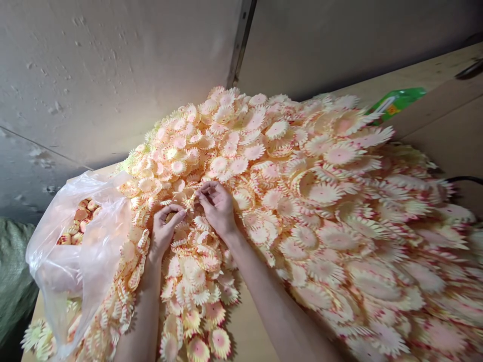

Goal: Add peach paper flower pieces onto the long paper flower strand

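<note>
A large heap of frilled artificial-flower petal discs (277, 129), cream with pink centres and reddish edges, covers the table before me. My right hand (218, 208) is over the near side of the heap, thumb and fingers pinched at the edge of a pale petal disc (189, 197). Just left and slightly nearer, my left hand (166, 227) has its thumb and forefinger pressed together. Whatever lies between those fingertips is too small to make out. Between my forearms runs a strip of more loose discs (196, 274).
At left stands a clear plastic bag (101, 251) with rolled, red-edged pieces (81, 221) inside. Behind the heap rises a grey wall (124, 65). A green packet (402, 103) lies at the back right. The wooden tabletop (251, 327) shows near me. A dark green sack (15, 276) is far left.
</note>
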### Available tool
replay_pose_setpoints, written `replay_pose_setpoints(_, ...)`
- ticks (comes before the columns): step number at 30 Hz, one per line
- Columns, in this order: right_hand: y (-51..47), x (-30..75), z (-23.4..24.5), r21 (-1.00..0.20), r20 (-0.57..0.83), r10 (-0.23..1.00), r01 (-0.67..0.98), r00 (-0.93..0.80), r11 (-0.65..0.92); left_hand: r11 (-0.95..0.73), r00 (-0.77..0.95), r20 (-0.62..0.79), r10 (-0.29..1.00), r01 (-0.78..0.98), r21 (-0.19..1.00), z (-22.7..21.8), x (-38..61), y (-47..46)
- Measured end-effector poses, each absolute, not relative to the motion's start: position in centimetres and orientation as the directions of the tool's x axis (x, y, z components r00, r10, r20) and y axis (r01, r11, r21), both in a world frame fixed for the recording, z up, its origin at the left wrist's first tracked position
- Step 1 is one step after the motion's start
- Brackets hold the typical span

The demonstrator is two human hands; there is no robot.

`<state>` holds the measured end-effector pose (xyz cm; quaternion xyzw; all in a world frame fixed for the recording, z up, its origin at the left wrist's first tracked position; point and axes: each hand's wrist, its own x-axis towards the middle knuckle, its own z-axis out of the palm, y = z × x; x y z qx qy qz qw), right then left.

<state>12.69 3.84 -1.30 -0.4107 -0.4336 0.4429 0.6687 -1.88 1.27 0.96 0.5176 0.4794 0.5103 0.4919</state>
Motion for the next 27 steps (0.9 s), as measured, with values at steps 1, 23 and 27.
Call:
replay_pose_setpoints(1, 3.8, 12.6, -1.3, -0.932, 0.222, 0.947, -0.236, 0.232, 0.276, -0.062, 0.054, 0.062, 0.997, -0.003, 0.998, 1.0, -2.0, 1.2)
replay_pose_setpoints(23, 3.2, 13.0, -0.6, -0.852, 0.483, 0.875, 0.244, 0.026, 0.463, -0.110, -0.015, 0.110, 0.994, -0.017, 0.994, 0.5, -2.1, 1.5)
replay_pose_setpoints(27, 3.1, 12.9, -0.8, -0.888, 0.440, 0.896, 0.177, 0.057, 0.424, -0.072, 0.007, 0.071, 0.997, 0.021, 0.997, 0.4, -2.2, 1.4)
